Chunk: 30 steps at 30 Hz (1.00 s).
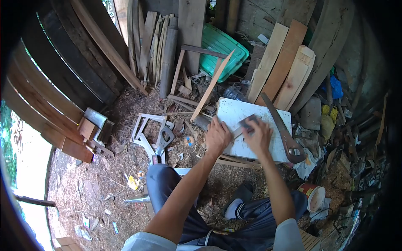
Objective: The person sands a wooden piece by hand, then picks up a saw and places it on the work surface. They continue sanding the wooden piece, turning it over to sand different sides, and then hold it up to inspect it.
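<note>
A person is pressing a dark flat piece (249, 121) onto the middle of a white slab (233, 109), the fingers of the left hand (217, 136) and right hand (258, 134) curling closed over it. It is looking thin, stiff and likely sharp-edged, so it is best gripped flat at both ends.

You stand on ground (83, 175) covered in wood chips. Long dark planks (63, 62) lean at ten o'clock, and pale boards (284, 62) lean at one o'clock. Bright daylight (25, 167) comes in at eight o'clock.

One camera only, worn on my head. It faced forward and steeply down, wide-angle. My left hand (217, 137) and right hand (258, 136) on the white slab (233, 110) sat mid-frame, near the lens.
</note>
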Tool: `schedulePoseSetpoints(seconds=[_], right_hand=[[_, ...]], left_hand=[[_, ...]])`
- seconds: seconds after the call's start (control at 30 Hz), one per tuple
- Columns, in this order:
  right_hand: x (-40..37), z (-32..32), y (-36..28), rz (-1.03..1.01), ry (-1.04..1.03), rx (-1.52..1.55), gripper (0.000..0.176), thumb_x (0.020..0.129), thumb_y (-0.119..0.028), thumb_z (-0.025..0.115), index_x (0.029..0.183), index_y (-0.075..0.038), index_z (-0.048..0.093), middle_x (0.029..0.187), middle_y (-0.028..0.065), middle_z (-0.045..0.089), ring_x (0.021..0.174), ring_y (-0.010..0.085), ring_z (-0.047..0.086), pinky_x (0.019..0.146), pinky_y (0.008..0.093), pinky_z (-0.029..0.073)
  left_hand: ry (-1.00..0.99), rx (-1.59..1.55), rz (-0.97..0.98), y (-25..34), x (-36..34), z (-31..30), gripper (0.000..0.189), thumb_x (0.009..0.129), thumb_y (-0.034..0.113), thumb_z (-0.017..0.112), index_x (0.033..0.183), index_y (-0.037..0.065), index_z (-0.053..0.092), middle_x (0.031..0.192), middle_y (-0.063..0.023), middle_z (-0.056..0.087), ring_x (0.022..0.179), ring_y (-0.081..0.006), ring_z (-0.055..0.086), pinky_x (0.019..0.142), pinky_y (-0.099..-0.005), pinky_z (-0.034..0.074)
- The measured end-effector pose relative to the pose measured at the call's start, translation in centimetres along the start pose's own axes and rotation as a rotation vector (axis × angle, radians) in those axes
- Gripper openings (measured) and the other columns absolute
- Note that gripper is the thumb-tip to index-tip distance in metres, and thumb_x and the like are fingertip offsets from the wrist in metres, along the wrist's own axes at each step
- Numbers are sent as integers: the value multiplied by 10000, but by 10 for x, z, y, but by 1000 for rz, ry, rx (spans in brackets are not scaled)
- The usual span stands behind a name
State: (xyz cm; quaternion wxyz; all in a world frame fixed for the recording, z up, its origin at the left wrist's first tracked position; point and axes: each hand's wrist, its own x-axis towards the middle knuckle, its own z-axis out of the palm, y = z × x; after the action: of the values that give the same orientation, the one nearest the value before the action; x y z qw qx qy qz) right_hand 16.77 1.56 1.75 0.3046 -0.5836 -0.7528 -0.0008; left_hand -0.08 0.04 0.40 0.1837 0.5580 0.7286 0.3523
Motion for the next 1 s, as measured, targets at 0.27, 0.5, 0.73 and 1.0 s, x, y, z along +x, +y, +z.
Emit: schedulePoseSetpoints(seconds=[0.27, 0.5, 0.73, 1.0], right_hand=[[-10, -4, -17, 74, -35, 65, 353, 758, -259, 791, 1091, -178, 707, 1284, 179, 572, 1163, 402, 504, 939, 551, 408], [18, -19, 7, 208, -89, -7, 369, 772, -279, 782, 1122, -189, 710, 1253, 149, 594, 1184, 365, 507, 952, 534, 369], [-14, 1, -10, 43, 86, 38, 361, 757, -259, 781, 1102, -179, 707, 1194, 150, 600, 1141, 375, 512, 922, 540, 400], [32, -19, 15, 239, -98, -39, 371, 731, -271, 803, 1070, -168, 694, 1205, 125, 613, 1114, 364, 529, 909, 537, 402]], left_hand=[[12, 15, -4, 1, 0, 1, 374, 971, 217, 437, 1227, -55, 456, 1146, -280, 604, 1084, -439, 572, 903, -494, 493], [37, -6, 18, -1, -2, 2, 376, 975, 219, 429, 1225, -61, 448, 1143, -294, 599, 1068, -457, 569, 911, -507, 483], [32, -10, 4, 4, -1, 0, 375, 975, 215, 429, 1221, -67, 445, 1119, -297, 603, 1048, -462, 574, 910, -512, 479], [66, 6, 35, 1, -2, 3, 410, 982, 227, 422, 1252, -80, 446, 1125, -297, 600, 1061, -459, 572, 931, -490, 478]])
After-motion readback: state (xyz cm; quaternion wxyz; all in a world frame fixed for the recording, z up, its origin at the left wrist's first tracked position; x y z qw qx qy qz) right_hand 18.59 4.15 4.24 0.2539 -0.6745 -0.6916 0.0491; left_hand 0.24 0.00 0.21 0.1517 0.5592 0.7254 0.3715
